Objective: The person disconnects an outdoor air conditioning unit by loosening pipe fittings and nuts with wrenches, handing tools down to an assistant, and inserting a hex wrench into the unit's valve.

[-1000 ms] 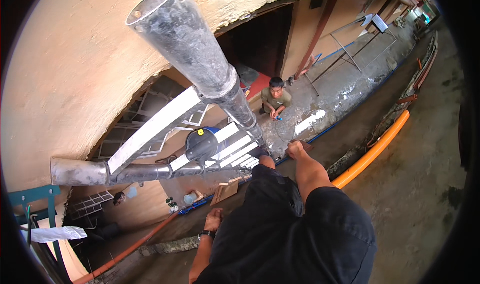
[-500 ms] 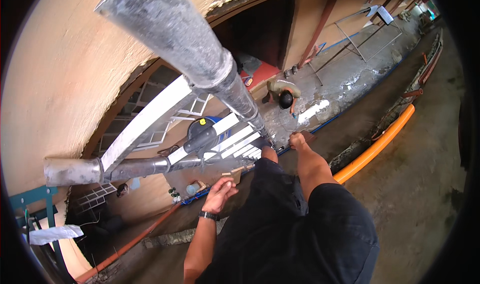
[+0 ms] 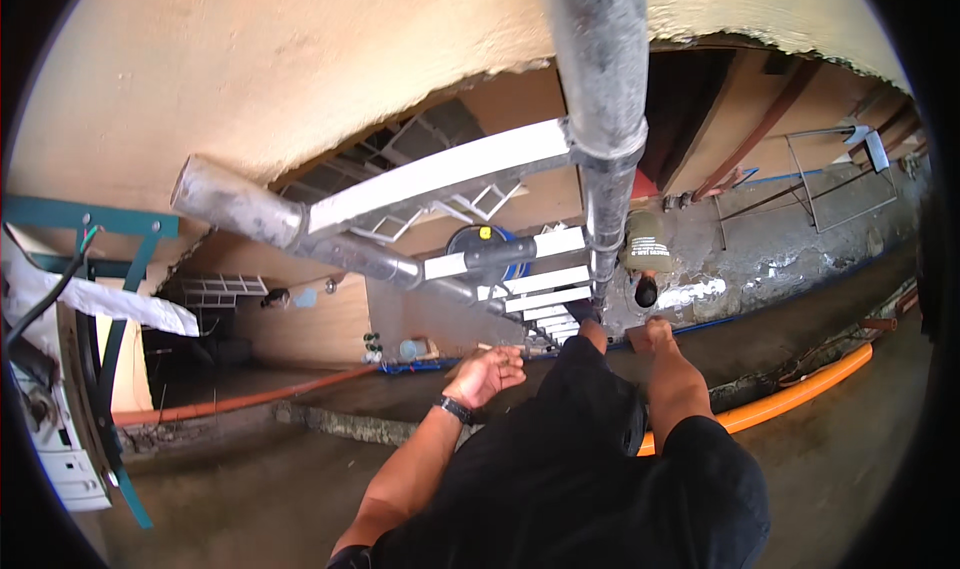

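High on the grey, paint-spattered metal ladder, the person looks down its length toward a concrete floor far below. The ladder's two round rails are dull grey and blotched with pale splashes; one rail runs almost straight down the middle of the view, the other slants off to the ladder's left side, and flat white rungs bridge them, shrinking toward the ladder's foot. Beside the lower rungs, the left hand hangs free of the ladder with palm turned up and fingers loosely spread, holding nothing; a dark watch bands its wrist. Whether the right hand is there at all cannot be told, since only bare feet on a low rung and black clothing show on that side. Partway down the ladder, a round black and blue reel with a yellow spot sits between the rails. At the ladder's foot another person in an olive top bends over. Right of the ladder's foot, a long orange pipe lies along the floor. Behind the ladder rises a tan plastered wall.
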Tool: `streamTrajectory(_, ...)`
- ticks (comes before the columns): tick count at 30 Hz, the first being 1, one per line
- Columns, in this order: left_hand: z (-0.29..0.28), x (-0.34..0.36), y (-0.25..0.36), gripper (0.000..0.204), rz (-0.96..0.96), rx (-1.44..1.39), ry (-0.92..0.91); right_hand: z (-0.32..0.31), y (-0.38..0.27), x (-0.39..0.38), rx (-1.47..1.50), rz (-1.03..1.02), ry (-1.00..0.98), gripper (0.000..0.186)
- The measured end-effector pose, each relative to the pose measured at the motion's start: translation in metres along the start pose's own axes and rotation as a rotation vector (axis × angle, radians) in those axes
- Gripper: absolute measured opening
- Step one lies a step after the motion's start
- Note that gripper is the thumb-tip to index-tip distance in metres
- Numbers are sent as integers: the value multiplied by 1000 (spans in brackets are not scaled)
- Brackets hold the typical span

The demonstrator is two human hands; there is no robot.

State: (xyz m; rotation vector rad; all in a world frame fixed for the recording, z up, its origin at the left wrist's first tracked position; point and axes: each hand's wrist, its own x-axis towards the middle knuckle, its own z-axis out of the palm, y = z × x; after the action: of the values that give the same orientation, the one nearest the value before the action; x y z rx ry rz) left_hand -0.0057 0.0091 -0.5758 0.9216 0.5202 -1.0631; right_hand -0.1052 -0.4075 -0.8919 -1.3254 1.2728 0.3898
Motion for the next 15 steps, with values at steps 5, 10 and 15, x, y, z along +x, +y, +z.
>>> streamTrajectory(5, 7, -7, 11, 24, 98, -179, -54, -2, 6, 13, -35, -12, -63, 13)
streamTrajectory(10, 16, -19, 10, 27, 177, -134, -25, 3, 17, 30, -274, -217, -164, 19)
streamTrajectory(15, -10, -12, -14, 25, 225, -62, -8, 9, 0, 16, -185, -132, -181, 20)
